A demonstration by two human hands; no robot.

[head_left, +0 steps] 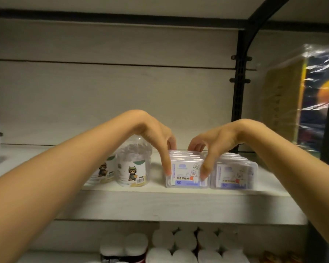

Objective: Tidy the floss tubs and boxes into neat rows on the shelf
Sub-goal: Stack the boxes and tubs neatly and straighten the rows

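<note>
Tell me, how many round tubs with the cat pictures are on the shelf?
2. One round tub stands just left of the boxes; the other tub is to its left, partly hidden behind the left arm. More may be hidden.

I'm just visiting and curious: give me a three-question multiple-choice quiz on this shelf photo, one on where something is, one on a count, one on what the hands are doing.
1. Where do the round tubs stand relative to the flat boxes?
A. To their left
B. To their right
C. On top of them

2. How many rows of flat boxes are on the shelf?
A. One
B. Two
C. Four

3. What are the two hands doing?
A. Hanging clear of everything
B. Lifting a round tub
C. Clasping one row of boxes from both sides

Answers:
1 A: the round tubs sit left of the flat boxes on the shelf.
2 B: a second row stands just right of the first.
3 C: the left hand and right hand curl over the left row, fingers at its front and back.
</note>
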